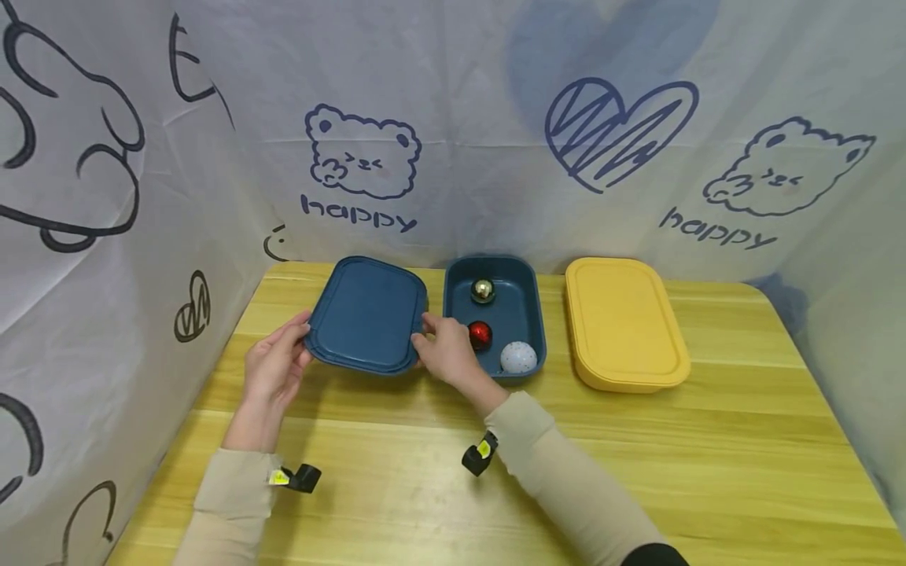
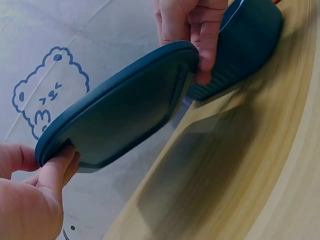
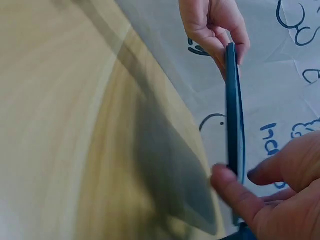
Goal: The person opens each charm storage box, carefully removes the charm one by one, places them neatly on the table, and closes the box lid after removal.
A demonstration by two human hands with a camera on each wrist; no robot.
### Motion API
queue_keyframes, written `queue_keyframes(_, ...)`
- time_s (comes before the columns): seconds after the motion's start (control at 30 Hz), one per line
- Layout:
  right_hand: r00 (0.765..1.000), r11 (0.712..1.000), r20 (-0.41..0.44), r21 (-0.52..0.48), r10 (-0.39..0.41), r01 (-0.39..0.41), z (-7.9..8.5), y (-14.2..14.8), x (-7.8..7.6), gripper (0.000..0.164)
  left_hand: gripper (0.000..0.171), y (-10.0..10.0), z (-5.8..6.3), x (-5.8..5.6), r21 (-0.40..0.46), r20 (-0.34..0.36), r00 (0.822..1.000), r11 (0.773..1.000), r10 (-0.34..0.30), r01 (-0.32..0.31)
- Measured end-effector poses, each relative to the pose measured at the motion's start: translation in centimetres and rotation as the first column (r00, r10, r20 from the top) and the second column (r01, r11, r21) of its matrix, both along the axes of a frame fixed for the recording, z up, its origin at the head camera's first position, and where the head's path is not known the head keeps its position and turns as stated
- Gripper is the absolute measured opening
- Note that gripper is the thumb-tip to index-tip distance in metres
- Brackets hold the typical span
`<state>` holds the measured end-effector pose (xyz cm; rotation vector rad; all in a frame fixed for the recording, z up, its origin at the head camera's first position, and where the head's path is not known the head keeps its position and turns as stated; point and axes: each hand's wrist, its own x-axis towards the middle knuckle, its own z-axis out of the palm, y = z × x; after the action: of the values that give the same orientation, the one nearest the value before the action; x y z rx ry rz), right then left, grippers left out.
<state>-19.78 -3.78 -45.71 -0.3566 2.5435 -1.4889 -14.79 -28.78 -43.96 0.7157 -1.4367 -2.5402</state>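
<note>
Between both hands a dark blue lid (image 1: pixel 370 314) is held above the table, its underside and shadow showing in the left wrist view. My left hand (image 1: pixel 274 363) pinches its left edge, thumb on one face and fingers on the other. At the opposite edge my right hand (image 1: pixel 447 351) grips the lid (image 3: pixel 233 115) between thumb and fingers. Right beside that hand stands an uncovered dark blue box (image 1: pixel 521 314). Inside it lie a shiny gold ball (image 1: pixel 483 291), a red ball (image 1: pixel 480 336) partly behind the right hand, and a speckled white ball (image 1: pixel 519 358).
A yellow box with its lid on (image 1: pixel 626 322) stands to the right of the blue box. The wooden table (image 1: pixel 396 487) meets a white printed cloth (image 1: pixel 467 196) at the back and left. Small black cameras (image 1: pixel 303 478) sit on both wrists.
</note>
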Motion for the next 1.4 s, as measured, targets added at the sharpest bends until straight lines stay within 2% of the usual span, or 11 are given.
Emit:
queue_keyframes(0.17,0.998,0.991,0.014,-0.119,-0.059,0.061,-0.7,-0.3,0.6,0.053,0.027,-0.4,-0.1,0.1,0.051,0.002,1.000,0.999,-0.015,0.015)
queue_keyframes(0.4,0.992,0.970,0.025,-0.208,-0.124,0.127,-1.1,-0.5,1.3,0.052,0.039,-1.0,-0.7,0.3,0.078,0.000,0.997,0.994,-0.083,0.083)
queue_keyframes(0.67,0.983,0.965,0.062,-0.187,-0.174,0.183,-1.2,-1.2,2.1,0.053,0.038,-1.5,-1.6,0.5,0.108,-0.011,0.994,0.988,-0.111,0.111)
queue_keyframes(0.87,0.981,0.966,0.027,-0.173,-0.190,0.192,-2.0,-1.8,2.8,0.050,0.034,-1.9,-2.3,0.5,0.115,-0.001,0.989,0.982,-0.148,0.147)
queue_keyframes(1.03,0.987,0.973,-0.048,-0.185,-0.151,0.140,-3.1,-2.2,3.7,0.047,0.033,-2.3,-3.3,0.6,0.053,0.062,0.982,0.983,-0.178,0.174)
queue_keyframes(1.2,0.988,0.985,-0.093,-0.130,-0.121,0.109,-4.4,-2.4,4.5,0.046,0.048,-2.2,-4.6,0.4,-0.098,0.134,0.973,0.975,-0.187,0.201)
queue_keyframes(1.3,0.989,0.987,-0.092,-0.117,-0.119,0.107,-4.9,-2.5,4.6,0.045,0.050,-1.9,-5.2,0.3,-0.211,0.163,0.969,0.953,-0.186,0.218)
queue_keyframes(1.4,0.988,0.988,-0.098,-0.105,-0.122,0.112,-5.2,-2.5,4.7,0.045,0.048,-1.6,-5.6,0.2,-0.311,0.186,0.962,0.917,-0.198,0.249)
